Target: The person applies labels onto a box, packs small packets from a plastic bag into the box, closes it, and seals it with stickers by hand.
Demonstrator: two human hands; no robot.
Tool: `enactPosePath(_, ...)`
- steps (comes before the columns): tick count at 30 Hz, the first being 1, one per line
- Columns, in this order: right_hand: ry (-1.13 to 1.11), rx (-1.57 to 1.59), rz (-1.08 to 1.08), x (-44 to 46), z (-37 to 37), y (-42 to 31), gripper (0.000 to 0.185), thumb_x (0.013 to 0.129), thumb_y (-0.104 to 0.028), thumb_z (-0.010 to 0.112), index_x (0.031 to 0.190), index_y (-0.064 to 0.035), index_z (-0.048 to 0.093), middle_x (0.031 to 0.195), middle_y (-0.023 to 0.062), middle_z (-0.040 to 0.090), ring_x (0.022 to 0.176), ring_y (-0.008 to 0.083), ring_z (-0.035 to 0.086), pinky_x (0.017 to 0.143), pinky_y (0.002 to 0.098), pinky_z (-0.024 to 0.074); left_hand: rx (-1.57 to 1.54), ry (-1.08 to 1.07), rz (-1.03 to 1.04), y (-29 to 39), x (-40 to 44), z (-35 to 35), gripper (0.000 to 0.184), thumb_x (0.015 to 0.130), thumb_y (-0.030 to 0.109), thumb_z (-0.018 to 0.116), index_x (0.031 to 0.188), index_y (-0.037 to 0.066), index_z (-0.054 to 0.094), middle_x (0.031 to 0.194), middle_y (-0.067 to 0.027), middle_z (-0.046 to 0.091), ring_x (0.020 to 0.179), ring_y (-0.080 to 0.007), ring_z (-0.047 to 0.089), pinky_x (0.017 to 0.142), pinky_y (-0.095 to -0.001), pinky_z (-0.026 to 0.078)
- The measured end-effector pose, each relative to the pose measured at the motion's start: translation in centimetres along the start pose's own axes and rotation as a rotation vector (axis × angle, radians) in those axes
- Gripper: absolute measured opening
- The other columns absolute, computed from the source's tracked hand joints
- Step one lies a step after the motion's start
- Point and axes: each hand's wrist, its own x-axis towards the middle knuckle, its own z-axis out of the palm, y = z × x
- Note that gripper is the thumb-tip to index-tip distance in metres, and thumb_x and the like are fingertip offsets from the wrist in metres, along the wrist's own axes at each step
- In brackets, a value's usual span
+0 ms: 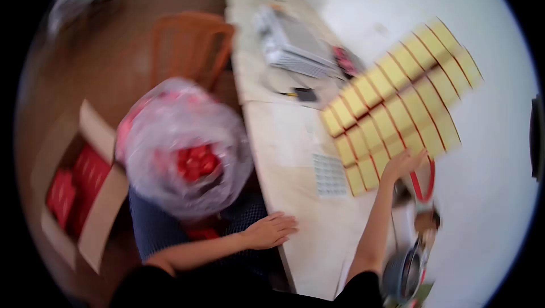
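My left hand point(269, 231) rests palm down at the near edge of the table point(295, 206), its fingers stretched out and nothing in it. At the front of a stack of yellow boxes with red edges point(392, 103), my right hand point(402, 166) reaches up with fingers spread. It seems to touch the lower boxes, though blur hides the exact contact. A sheet of small labels point(329, 176) lies on the table between the two hands. Just right of my right hand is a red curved handle or band point(424, 183).
A clear plastic bag with red items point(187, 149) sits left of the table. Beyond it stands an orange chair point(193, 41). An open carton point(102, 211) with red boxes is on the floor. A grey-white device point(295, 41) and a round dark pan-like object point(403, 274) are on the table.
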Motion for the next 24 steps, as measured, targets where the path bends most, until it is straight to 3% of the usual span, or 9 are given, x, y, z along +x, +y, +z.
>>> enactPosePath(1,-0.121,0.132,-0.025,-3.4,-0.3,-5.6,0.058,0.099,-0.031,0.044,0.14,0.0084,0.032,0.146,0.0273,0.032,0.134,0.0426,0.03,0.111,0.0506,0.0204,0.013,0.065,-0.105,-0.1,-1.3,0.0,0.042,0.092,0.023,0.054,0.133,0.012,0.05,0.143,-0.0093,0.043,0.133,-0.0241,0.039,0.112,-0.0416,0.027)
enactPosePath(4,-0.434,0.495,-0.28,-14.0,1.4,-18.8,0.056,0.096,-0.03,0.047,0.138,0.0062,0.036,0.145,0.0265,0.033,0.134,0.0411,0.029,0.111,0.052,0.0193,-0.045,0.068,0.01,-0.4,-5.4,-1.6,0.045,0.096,0.022,0.048,0.14,0.012,0.042,0.151,-0.0093,0.032,0.137,-0.0269,0.034,0.114,-0.0432,0.026)
enactPosePath(7,-0.719,0.856,-0.562,-21.5,-1.8,-33.4,0.047,0.09,-0.017,0.051,0.132,0.0037,0.044,0.141,0.0261,0.039,0.131,0.043,0.035,0.11,0.0519,0.0239,-0.183,0.217,-0.362,-0.7,-11.6,-5.1,0.04,0.09,0.016,0.055,0.129,0.009,0.052,0.135,-0.012,0.049,0.123,-0.0282,0.048,0.104,-0.0419,0.039)
enactPosePath(10,-0.845,1.242,-0.685,-26.7,-7.2,-44.9,0.043,0.084,-0.007,0.055,0.126,-0.0003,0.05,0.14,0.0234,0.042,0.128,0.0422,0.039,0.107,0.0513,0.0284,-0.042,0.805,-0.781,-0.5,-20.1,-9.9,0.031,0.08,0.002,0.058,0.11,0.005,0.062,0.113,-0.012,0.062,0.106,-0.0311,0.059,0.092,-0.0409,0.047)
enactPosePath(11,-0.885,1.335,-0.725,-28.1,-8.7,-47.8,0.042,0.084,-0.007,0.055,0.125,-0.001,0.051,0.138,0.0213,0.044,0.127,0.0411,0.04,0.107,0.0505,0.0304,-0.019,0.933,-1.017,-0.3,-23.0,-11.9,0.027,0.081,0.0,0.057,0.108,0.005,0.062,0.11,-0.0128,0.061,0.104,-0.0288,0.059,0.09,-0.0383,0.048)
enactPosePath(13,-1.007,1.469,-0.865,-31.1,-11.9,-52.0,0.041,0.083,-0.006,0.056,0.124,-0.0019,0.053,0.135,0.0194,0.047,0.125,0.0396,0.042,0.105,0.0494,0.0327,0.157,1.387,-1.105,-0.2,-29.9,-14.5,0.017,0.086,0.0,0.056,0.102,0.002,0.062,0.098,-0.0123,0.063,0.09,-0.0231,0.06,0.081,-0.0327,0.048)
enactPosePath(15,-1.128,1.556,-0.913,-33.9,-15.5,-54.6,0.04,0.083,-0.006,0.056,0.123,-0.0021,0.054,0.135,0.0188,0.048,0.124,0.0392,0.043,0.105,0.0488,0.0336,0.125,1.627,-1.382,0.0,-37.7,-16.5,0.015,0.09,0.003,0.055,0.104,0.001,0.061,0.095,-0.0101,0.064,0.082,-0.0167,0.06,0.076,-0.0273,0.048)
enactPosePath(19,-1.388,1.653,-0.994,-38.2,-19.5,-54.3,0.038,0.082,-0.005,0.056,0.12,-0.0027,0.056,0.131,0.0163,0.052,0.121,0.0363,0.047,0.103,0.0455,0.037,0.58,1.505,-1.567,-2.9,-54.0,-17.9,0.03,0.081,0.004,0.06,0.111,0.002,0.056,0.098,-0.0164,0.062,0.09,-0.0298,0.06,0.081,-0.038,0.048)
enactPosePath(24,-1.738,1.402,-0.955,-40.7,-21.5,-49.9,0.038,0.083,-0.004,0.053,0.121,-0.0039,0.059,0.138,0.0146,0.05,0.127,0.0315,0.044,0.107,0.0441,0.0323,0.9,0.744,-1.928,-8.2,-69.5,-20.2,0.048,0.073,0.009,0.067,0.118,0.01,0.05,0.106,-0.0142,0.057,0.103,-0.0323,0.056,0.084,-0.0457,0.049)
